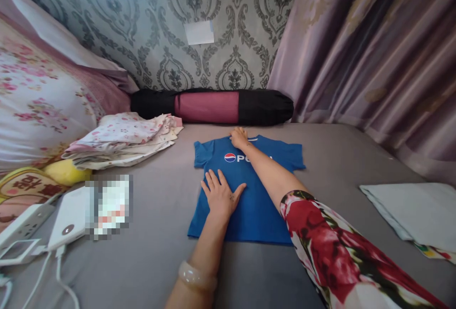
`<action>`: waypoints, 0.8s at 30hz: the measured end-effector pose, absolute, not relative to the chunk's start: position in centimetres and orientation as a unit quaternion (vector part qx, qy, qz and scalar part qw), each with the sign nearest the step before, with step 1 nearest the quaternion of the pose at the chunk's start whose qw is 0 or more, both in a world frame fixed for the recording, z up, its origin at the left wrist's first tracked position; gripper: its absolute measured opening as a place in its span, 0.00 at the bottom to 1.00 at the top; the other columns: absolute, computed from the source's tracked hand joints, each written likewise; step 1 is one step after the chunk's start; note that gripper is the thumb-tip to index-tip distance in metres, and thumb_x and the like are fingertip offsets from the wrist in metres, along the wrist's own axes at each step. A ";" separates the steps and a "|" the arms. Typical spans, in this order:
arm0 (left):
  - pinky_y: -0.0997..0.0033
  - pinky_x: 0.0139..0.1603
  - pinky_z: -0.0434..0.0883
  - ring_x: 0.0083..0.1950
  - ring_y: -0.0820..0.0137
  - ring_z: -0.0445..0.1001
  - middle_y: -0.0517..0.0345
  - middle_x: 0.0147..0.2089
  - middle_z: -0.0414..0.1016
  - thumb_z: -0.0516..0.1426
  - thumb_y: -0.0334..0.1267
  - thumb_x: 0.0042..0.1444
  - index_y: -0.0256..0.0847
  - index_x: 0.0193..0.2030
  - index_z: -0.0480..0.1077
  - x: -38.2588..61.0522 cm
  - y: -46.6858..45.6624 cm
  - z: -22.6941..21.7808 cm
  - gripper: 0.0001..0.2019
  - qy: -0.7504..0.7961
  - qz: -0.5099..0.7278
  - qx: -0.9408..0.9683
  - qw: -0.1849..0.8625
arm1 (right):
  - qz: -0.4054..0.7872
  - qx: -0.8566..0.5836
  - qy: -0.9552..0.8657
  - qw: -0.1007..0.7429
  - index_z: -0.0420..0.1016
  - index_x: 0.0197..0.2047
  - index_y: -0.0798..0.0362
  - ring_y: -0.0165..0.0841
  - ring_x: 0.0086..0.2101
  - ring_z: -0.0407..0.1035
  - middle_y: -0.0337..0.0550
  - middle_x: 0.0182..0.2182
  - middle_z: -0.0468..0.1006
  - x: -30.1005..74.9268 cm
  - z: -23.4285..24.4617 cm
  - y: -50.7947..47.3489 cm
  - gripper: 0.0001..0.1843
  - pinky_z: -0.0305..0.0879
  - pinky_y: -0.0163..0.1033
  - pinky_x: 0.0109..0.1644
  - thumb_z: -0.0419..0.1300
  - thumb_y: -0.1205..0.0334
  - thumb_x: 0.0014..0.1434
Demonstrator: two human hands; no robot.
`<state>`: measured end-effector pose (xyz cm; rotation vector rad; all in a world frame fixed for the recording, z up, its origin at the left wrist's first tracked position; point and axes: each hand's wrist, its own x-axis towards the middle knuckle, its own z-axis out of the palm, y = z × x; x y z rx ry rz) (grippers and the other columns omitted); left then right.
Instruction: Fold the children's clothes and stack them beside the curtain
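Observation:
A small blue T-shirt [249, 204] with a red, white and blue logo lies spread flat, front up, on the grey bed sheet [160, 233]. My left hand [221, 194] rests flat on the shirt's left half, fingers spread, holding nothing. My right hand [239, 137] reaches far forward to the shirt's collar, its fingers curled down onto the neckline. Whether they pinch the cloth is hard to make out. A pale bangle [195, 276] sits on my left wrist, and a red floral sleeve [338, 257] covers my right upper arm.
A pile of folded floral clothes [124, 140] lies at the left. A black and maroon roll [213, 106] lies against the patterned wall. Folded pale cloth [413, 211] sits at the right. White chargers and cables [42, 233] lie front left beside a floral pillow [35, 105].

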<state>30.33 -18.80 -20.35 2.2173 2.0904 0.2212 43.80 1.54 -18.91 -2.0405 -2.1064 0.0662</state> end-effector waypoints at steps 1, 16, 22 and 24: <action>0.39 0.67 0.44 0.72 0.42 0.41 0.25 0.71 0.43 0.41 0.70 0.55 0.23 0.70 0.47 30.4 -18.8 -20.4 0.51 0.685 0.070 0.724 0.042 | 0.009 -0.686 -0.718 0.113 0.73 0.51 0.52 0.43 0.54 0.56 0.51 0.53 0.68 43.9 -19.0 1.6 0.17 0.51 0.45 0.54 0.46 0.64 0.67; 0.40 0.68 0.44 0.72 0.44 0.42 0.26 0.71 0.44 0.43 0.70 0.54 0.22 0.69 0.49 30.8 -18.8 -20.1 0.52 0.692 0.066 0.718 0.039 | -0.046 -0.678 -0.714 0.169 0.71 0.51 0.54 0.39 0.50 0.60 0.52 0.50 0.71 41.6 -19.7 0.2 0.21 0.52 0.43 0.52 0.41 0.74 0.66; 0.46 0.70 0.46 0.73 0.48 0.43 0.30 0.71 0.46 0.44 0.67 0.57 0.21 0.69 0.51 30.8 -18.6 -20.1 0.48 0.669 0.083 0.737 0.042 | 0.056 -0.582 -0.803 0.118 0.70 0.56 0.47 0.41 0.54 0.60 0.45 0.55 0.71 38.2 -19.2 1.5 0.18 0.55 0.44 0.55 0.47 0.63 0.68; 0.45 0.70 0.46 0.73 0.48 0.42 0.31 0.71 0.45 0.44 0.67 0.57 0.23 0.69 0.50 30.8 -18.6 -19.9 0.48 0.671 0.077 0.736 0.055 | 0.075 -0.578 -0.806 0.098 0.70 0.57 0.47 0.41 0.55 0.60 0.46 0.56 0.70 37.4 -19.1 2.3 0.17 0.56 0.45 0.55 0.50 0.63 0.66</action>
